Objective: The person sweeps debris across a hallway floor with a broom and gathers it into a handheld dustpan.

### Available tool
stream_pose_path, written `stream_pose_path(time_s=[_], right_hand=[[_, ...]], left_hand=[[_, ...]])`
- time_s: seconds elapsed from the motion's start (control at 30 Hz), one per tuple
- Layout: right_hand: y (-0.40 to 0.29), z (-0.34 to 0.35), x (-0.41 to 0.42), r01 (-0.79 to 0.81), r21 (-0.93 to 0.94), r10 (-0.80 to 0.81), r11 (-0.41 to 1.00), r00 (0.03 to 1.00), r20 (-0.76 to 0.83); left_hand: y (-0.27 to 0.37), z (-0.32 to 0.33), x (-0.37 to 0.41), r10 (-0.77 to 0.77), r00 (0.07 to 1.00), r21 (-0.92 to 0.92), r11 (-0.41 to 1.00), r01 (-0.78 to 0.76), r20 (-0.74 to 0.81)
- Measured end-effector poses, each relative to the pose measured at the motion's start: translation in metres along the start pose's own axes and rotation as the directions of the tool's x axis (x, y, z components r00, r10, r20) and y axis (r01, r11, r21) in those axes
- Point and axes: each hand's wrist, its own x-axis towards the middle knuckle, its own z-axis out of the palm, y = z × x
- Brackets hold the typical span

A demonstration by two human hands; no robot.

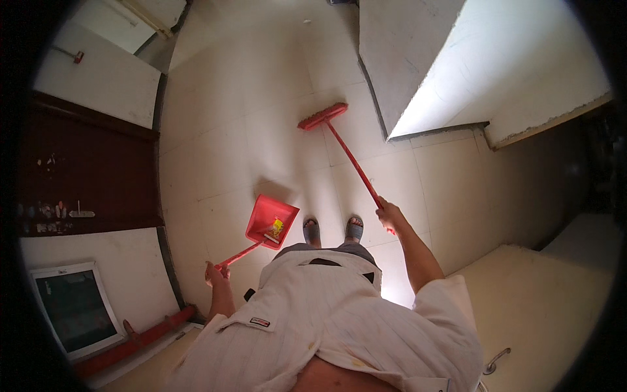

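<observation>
My left hand (217, 274) grips the handle of a red long-handled dustpan (259, 218), at the lower left. A yellow wrapper (277, 225) and some small bits of litter lie in the pan. At the right, my right hand (390, 215) is closed round the red handle of a push broom (323, 116). The broom's head, with its bristles, is farther ahead over the tiled floor (274, 142), up and to the left of that hand. My feet, in grey slippers (354, 229), stand between the two tools.
A dark brown door (98, 166) with a lever handle is in the left wall, above a white-framed glass panel (76, 308) and a red pipe (142, 340). A white wall corner (392, 132) juts in at the upper right. A small scrap (307, 21) lies on the far floor.
</observation>
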Motion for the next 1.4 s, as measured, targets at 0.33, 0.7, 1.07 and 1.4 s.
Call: stream_pose_path(time_s=[0.33,0.7,1.07,1.4], right_hand=[[0.09,0.077,-0.191,-0.103,-0.303,0.096,0.948,0.995,-0.04],[-0.068,0.088,-0.041,-0.099,-0.305,0.093,0.947,0.995,-0.037],[-0.261,0.074,0.024,-0.194,-0.025,0.196,0.981,0.976,0.098],[-0.097,0.064,-0.182,-0.182,-0.202,0.167,0.962,0.982,-0.09]], left_hand=[[-0.013,-0.01,0.055,-0.133,0.991,-0.034,0.991,0.132,-0.027],[0.022,0.027,0.082,-0.126,0.992,0.078,0.989,0.125,0.011],[0.07,0.052,0.105,-0.212,0.977,0.181,0.96,0.215,-0.035],[0.082,0.073,0.104,-0.183,0.982,0.224,0.956,0.189,-0.047]])
